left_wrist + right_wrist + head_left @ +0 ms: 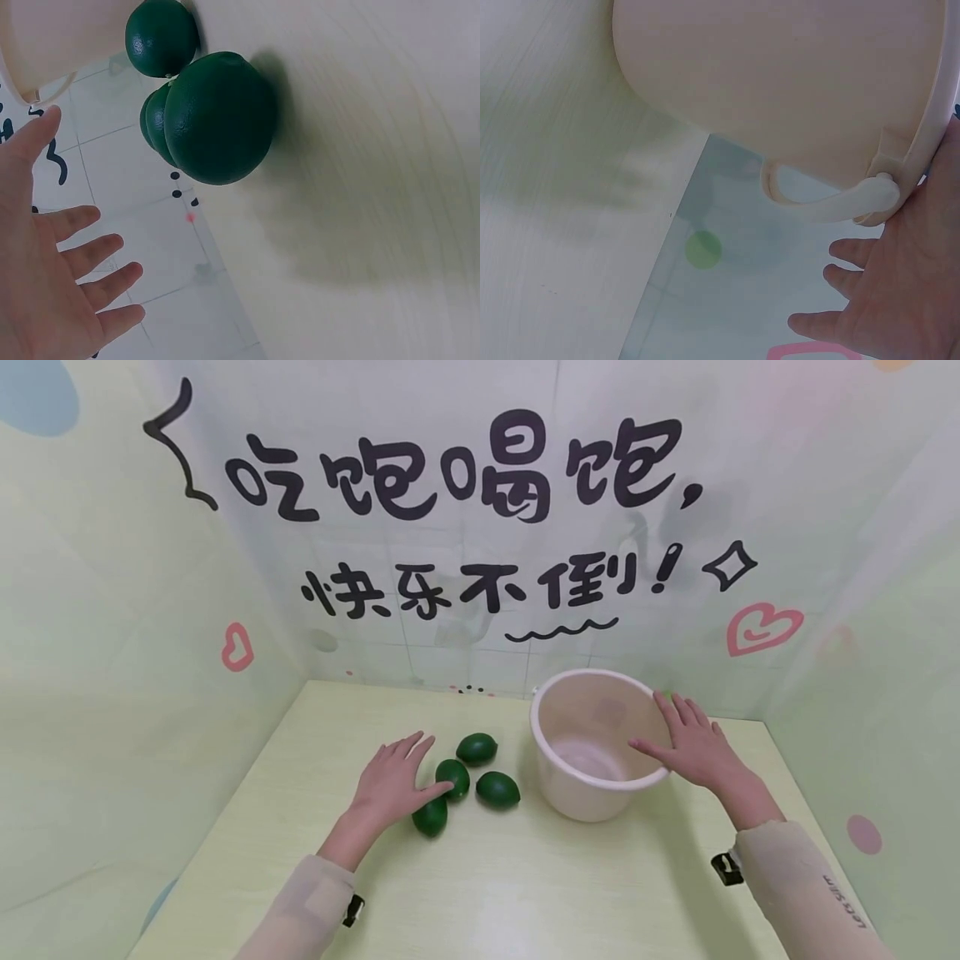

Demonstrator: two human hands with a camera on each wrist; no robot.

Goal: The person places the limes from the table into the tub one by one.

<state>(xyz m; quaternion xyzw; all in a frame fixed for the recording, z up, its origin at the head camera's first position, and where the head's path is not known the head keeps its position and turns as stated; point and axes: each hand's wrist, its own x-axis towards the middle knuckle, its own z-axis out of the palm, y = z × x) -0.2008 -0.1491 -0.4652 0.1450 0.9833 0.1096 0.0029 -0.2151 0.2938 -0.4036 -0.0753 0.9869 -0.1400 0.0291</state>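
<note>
In the head view, the left hand (390, 789) hides part of a glossy, dark green oval fruit (454, 772), and the right hand (697, 747) covers a stretch of rim on the pale pink, round plastic bucket (581, 797). Both beige fabric sleeves (795, 881) run off the bottom edge. From the left wrist, the nearest fruit blocks most of those behind it; from the right wrist, the bucket — like the right hand — is cut off.
</note>
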